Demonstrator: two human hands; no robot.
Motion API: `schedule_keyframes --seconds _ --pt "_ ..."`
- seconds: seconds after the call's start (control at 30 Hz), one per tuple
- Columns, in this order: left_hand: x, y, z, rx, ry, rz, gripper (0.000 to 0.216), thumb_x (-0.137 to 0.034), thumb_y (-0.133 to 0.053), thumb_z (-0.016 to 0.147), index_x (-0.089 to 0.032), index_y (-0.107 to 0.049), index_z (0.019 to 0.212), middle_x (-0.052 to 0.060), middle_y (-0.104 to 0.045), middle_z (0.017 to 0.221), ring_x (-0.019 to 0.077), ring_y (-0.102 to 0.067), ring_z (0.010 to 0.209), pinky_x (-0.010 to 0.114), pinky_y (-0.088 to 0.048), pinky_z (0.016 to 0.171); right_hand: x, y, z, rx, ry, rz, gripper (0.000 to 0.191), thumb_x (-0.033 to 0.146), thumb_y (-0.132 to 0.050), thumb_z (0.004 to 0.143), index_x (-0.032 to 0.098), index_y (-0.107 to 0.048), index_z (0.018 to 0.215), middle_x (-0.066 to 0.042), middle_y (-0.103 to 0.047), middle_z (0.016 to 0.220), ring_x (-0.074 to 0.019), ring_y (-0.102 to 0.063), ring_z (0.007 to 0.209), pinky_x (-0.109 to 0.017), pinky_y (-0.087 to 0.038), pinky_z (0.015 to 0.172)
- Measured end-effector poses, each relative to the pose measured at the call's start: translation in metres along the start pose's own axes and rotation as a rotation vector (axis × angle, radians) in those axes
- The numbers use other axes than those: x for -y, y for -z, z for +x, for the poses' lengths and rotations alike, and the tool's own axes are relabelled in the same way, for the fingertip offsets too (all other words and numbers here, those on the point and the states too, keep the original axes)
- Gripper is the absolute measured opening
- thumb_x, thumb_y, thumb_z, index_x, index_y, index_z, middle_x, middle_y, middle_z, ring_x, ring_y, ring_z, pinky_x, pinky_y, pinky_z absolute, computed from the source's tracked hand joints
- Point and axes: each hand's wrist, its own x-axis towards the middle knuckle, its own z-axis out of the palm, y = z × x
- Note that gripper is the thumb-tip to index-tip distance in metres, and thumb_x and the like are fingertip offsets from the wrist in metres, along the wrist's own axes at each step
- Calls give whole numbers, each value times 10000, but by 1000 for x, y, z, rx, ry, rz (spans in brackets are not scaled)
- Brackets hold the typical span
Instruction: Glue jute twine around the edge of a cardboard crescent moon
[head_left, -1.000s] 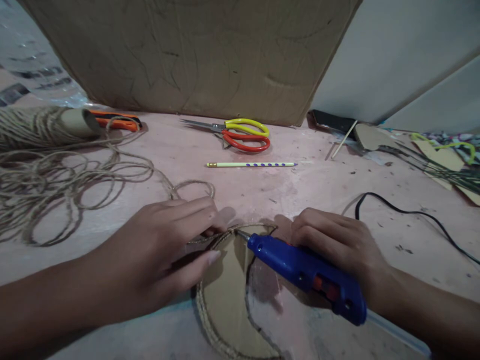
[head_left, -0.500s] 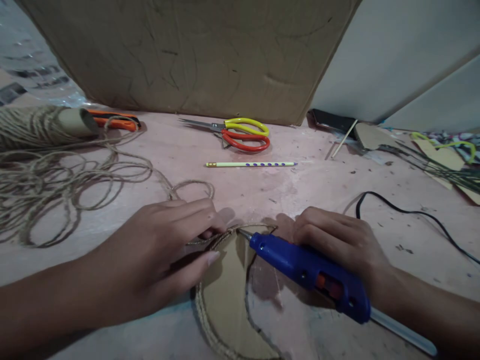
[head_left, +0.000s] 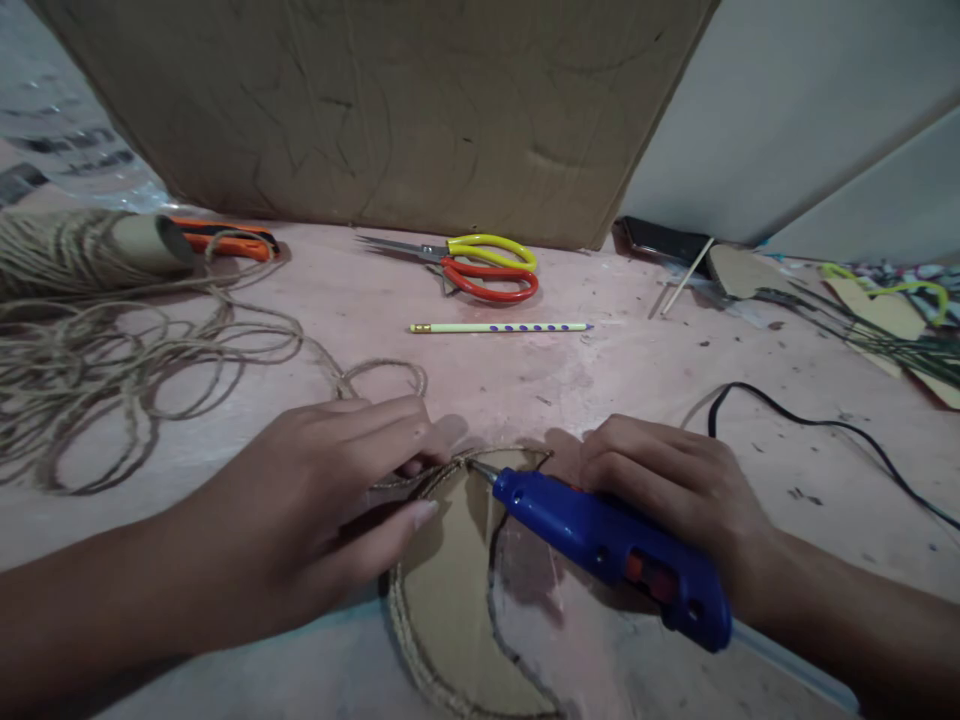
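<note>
A crescent-shaped piece of cardboard (head_left: 450, 590) lies in front of me, jute twine (head_left: 401, 620) running along its outer edge. My left hand (head_left: 352, 490) is at the upper left of the crescent, its curled fingers closed on the twine and its thumb over the cardboard. In my right hand (head_left: 667, 480) is a blue hot glue gun (head_left: 555, 510), gripped from the far side. Its metal nozzle points left and meets the twine at the crescent's upper edge, close to my left fingertips. A clear glue stick (head_left: 795, 665) sticks out of the gun's back end.
Loose twine and its roll (head_left: 90, 250) lie at left beside an orange cutter (head_left: 232, 240). Scissors (head_left: 487, 270) and a pencil (head_left: 502, 328) lie ahead. A large cardboard sheet (head_left: 390, 110) stands behind. A black cord (head_left: 817, 423) curves at right.
The glue gun and my right hand have shifted slightly left, the nozzle following the crescent's edge. My left hand stays almost where it was.
</note>
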Motion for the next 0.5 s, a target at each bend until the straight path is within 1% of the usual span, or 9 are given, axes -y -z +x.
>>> schedule_keyframes --seconds 0.07,0.13,0.23,0.33,0.43,0.5 --pt "0 0 0 4 -5 3 132 -367 -669 1205 -343 -798 1226 24 -844 1007 259 -774 860 373 -551 723 0 1 1 -4 10 14 82 249 -669 1169 263 -627 1238 -10 -804 1016 -203 -765 854 -352 -625 760" --pt "0 0 -1 13 0 6 111 -349 -679 1202 -339 -789 1202 23 -854 1021 257 -778 861 373 -551 723 0 1 2 0 16 25 32 282 -614 1233 259 -628 1249 -20 -818 1031 -206 -789 871 -356 -636 768" --pt "1 0 -1 5 -1 2 96 -328 -704 1179 -341 -793 1210 23 -854 1018 261 -777 860 377 -558 732 0 2 3 12 22 31 155 365 -541 1322 251 -632 1269 -34 -834 1052 -215 -821 902 -366 -661 792" --pt "2 0 -1 13 -1 7 131 -340 -697 1185 -354 -799 1266 19 -852 1025 262 -769 851 373 -553 735 0 2 3 22 32 33 243 435 -498 1364 247 -628 1281 -41 -836 1056 -222 -832 911 -374 -681 813" --pt "3 -2 -2 28 1 10 137 -351 -681 1199 -355 -795 1274 19 -846 1026 259 -766 849 369 -550 736 1 1 4 6 44 18 261 436 -460 1375 249 -613 1278 -37 -820 1032 -217 -819 892 -366 -673 798" --pt "4 -4 -3 5 -9 8 136 -354 -678 1195 -351 -790 1273 23 -842 1021 261 -761 844 375 -550 733 1 0 5 0 48 10 250 411 -446 1375 250 -606 1271 -32 -811 1022 -210 -809 880 -356 -664 789"
